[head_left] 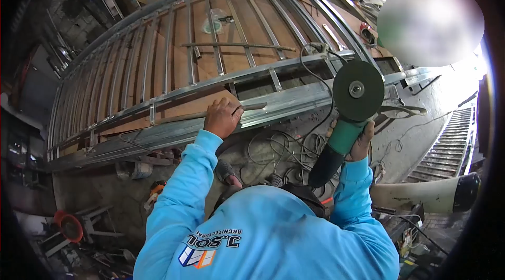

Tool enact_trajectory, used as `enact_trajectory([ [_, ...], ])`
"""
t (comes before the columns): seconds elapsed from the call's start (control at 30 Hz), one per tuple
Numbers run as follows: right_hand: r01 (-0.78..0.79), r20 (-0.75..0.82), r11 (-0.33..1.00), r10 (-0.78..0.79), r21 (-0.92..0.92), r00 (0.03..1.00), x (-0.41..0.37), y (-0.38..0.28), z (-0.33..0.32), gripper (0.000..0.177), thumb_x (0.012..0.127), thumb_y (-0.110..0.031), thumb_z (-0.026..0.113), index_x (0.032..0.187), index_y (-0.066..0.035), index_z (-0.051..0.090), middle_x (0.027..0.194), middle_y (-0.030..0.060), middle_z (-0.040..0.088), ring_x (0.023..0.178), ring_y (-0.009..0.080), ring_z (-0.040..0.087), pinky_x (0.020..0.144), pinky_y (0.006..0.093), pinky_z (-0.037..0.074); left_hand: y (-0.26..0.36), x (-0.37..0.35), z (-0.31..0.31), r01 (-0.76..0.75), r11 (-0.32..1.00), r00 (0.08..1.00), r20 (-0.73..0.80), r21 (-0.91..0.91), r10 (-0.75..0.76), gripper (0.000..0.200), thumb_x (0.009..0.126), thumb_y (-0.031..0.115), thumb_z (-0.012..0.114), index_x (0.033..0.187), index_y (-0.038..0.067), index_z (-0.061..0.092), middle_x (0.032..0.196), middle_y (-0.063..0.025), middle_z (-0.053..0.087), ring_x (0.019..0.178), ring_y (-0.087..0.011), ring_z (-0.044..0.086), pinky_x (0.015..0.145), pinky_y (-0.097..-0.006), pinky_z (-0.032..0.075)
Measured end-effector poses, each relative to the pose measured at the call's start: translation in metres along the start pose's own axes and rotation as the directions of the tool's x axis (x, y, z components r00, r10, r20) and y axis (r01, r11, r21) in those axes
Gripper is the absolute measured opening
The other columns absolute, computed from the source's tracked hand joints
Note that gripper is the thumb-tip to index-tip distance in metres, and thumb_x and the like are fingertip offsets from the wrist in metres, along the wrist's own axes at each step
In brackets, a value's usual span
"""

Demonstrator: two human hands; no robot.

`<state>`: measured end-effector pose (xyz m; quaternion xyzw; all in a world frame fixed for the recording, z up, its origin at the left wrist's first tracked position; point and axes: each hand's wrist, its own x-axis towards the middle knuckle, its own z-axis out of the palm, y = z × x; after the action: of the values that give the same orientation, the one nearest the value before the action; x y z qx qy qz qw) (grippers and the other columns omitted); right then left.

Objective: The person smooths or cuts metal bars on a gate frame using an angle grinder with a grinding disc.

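Note:
My left hand [223,117] grips a thin metal bar [181,117] that lies along the lower rail of a large steel gate frame [158,53] with several vertical bars. My right hand [362,140] is closed round the green body of an angle grinder [342,138]. Its dark round disc [358,90] is raised just above the frame's rail, to the right of my left hand. The grinder's black cable [315,77] loops up over the frame. My light blue sleeves and shirt [263,232] fill the bottom of the view.
The gate frame lies flat over wooden boards [231,27]. Loose cables [279,148] are tangled on the concrete floor below it. A red bucket [71,227] and scrap sit at lower left. Another metal grille [447,148] lies at right. A person stands at upper right.

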<state>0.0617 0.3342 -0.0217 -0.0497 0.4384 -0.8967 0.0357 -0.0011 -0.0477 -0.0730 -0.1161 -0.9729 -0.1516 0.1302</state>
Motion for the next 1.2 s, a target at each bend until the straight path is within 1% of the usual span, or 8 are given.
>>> enact_trajectory([
  [0.37,-0.078,0.066,0.993,0.073,0.084,0.995,-0.01,0.028,0.022,0.096,0.08,-0.085,0.05,0.125,-0.001,0.056,0.099,0.0157,0.067,0.079,0.0299,0.07,0.069,0.0418,0.06,0.019,0.027,0.006,0.037,0.998,0.994,0.1,-0.045,-0.032,0.031,0.09,0.042,0.063,0.102,0.015,0.073,0.102,-0.0121,0.066,0.105,-0.0344,0.06,0.093,-0.0472,0.048],
  [0.73,-0.115,0.137,0.977,0.091,0.178,0.986,-0.006,0.032,0.051,0.086,0.086,-0.074,0.056,0.128,0.002,0.056,0.102,0.0173,0.069,0.086,0.0318,0.071,0.076,0.0425,0.061,0.056,-0.003,-0.032,-0.076,0.972,0.988,-0.149,-0.224,0.043,0.039,0.089,0.039,0.068,0.111,0.007,0.069,0.104,-0.0141,0.064,0.102,-0.0344,0.06,0.091,-0.0443,0.047],
  [0.8,-0.094,0.084,0.992,0.087,0.084,0.993,0.001,0.037,0.059,0.082,0.09,-0.071,0.053,0.126,0.002,0.057,0.103,0.0179,0.07,0.086,0.0304,0.072,0.078,0.0419,0.061,0.087,-0.027,-0.039,0.017,0.69,0.996,0.073,-0.724,0.052,0.04,0.094,0.035,0.066,0.12,0.005,0.065,0.109,-0.0113,0.066,0.105,-0.0273,0.062,0.093,-0.0393,0.048],
  [0.87,-0.007,0.044,0.998,0.009,-0.056,0.999,0.015,0.049,0.07,0.07,0.097,-0.06,0.052,0.127,0.002,0.055,0.106,0.0169,0.07,0.087,0.0255,0.072,0.079,0.0376,0.06,0.126,-0.049,-0.065,0.35,0.352,0.887,0.428,-0.868,0.175,0.047,0.093,0.033,0.069,0.13,0.005,0.058,0.115,-0.0076,0.064,0.106,-0.0199,0.06,0.094,-0.034,0.048],
  [0.93,0.007,0.062,0.991,0.001,-0.132,0.998,0.026,0.059,0.089,0.051,0.098,-0.048,0.059,0.124,-0.004,0.055,0.104,0.007,0.065,0.09,0.0157,0.064,0.079,0.0324,0.055,0.138,-0.06,-0.047,0.329,0.201,0.917,0.363,-0.923,0.165,0.054,0.09,0.032,0.072,0.132,0.004,0.054,0.115,-0.0055,0.062,0.105,-0.0171,0.058,0.093,-0.0323,0.047],
  [1.03,0.167,0.221,0.928,-0.096,-0.333,0.971,0.039,0.071,0.111,0.069,0.095,-0.054,0.062,0.135,-0.001,0.047,0.114,0.0122,0.062,0.106,0.0204,0.06,0.093,0.0365,0.05,0.121,-0.071,-0.039,0.345,0.125,0.924,0.36,-0.93,0.127,0.062,0.085,0.03,0.077,0.134,0.001,0.051,0.117,-0.0057,0.06,0.105,-0.0167,0.057,0.093,-0.0318,0.047],
  [1.1,0.193,0.322,0.885,-0.053,-0.424,0.945,0.042,0.075,0.122,0.079,0.092,-0.058,0.064,0.141,0.001,0.042,0.121,0.0177,0.061,0.114,0.0262,0.059,0.1,0.0398,0.047,0.117,-0.076,-0.047,0.263,0.119,0.962,0.269,-0.957,0.038,0.061,0.082,0.028,0.077,0.13,0.0,0.052,0.111,-0.0065,0.062,0.099,-0.0169,0.06,0.089,-0.0322,0.049],
  [1.2,0.221,0.539,0.781,0.169,-0.584,0.825,0.06,0.063,0.122,0.079,0.094,-0.059,0.059,0.142,0.001,0.045,0.132,0.0191,0.058,0.125,0.0276,0.053,0.107,0.038,0.042,0.1,-0.098,-0.069,0.433,-0.055,0.9,0.435,-0.9,-0.036,0.055,0.079,0.029,0.078,0.121,0.001,0.056,0.101,-0.0081,0.065,0.088,-0.0184,0.064,0.082,-0.0342,0.053],
])
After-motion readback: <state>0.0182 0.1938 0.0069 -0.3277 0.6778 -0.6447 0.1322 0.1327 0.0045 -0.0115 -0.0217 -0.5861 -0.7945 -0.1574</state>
